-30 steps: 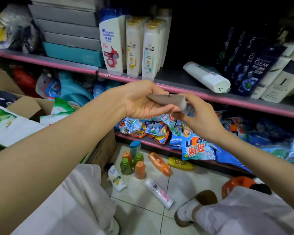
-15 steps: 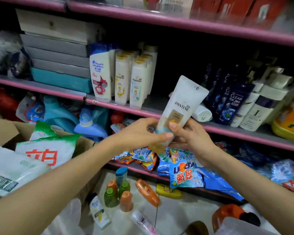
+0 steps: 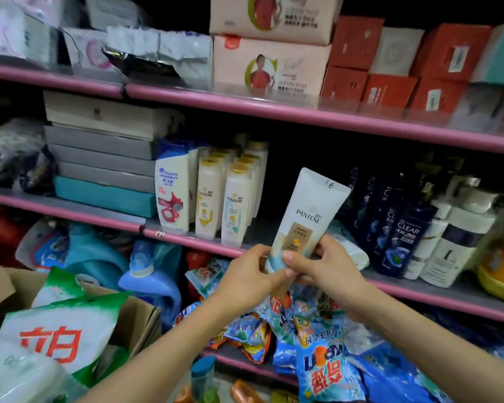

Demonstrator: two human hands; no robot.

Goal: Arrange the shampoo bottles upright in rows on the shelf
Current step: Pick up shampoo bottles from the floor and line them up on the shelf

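I'm gripping the Pantene tube [image 3: 306, 216] low with both hands, left hand [image 3: 252, 279] and right hand [image 3: 322, 270]; it's standing tilted right, facing the shelf [image 3: 204, 241] gap, cap probably hidden below.

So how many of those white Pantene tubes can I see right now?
2. One Pantene tube is upright, held by the left hand and right hand. A second tube lies on the shelf behind it, label unseen. More may be hidden.
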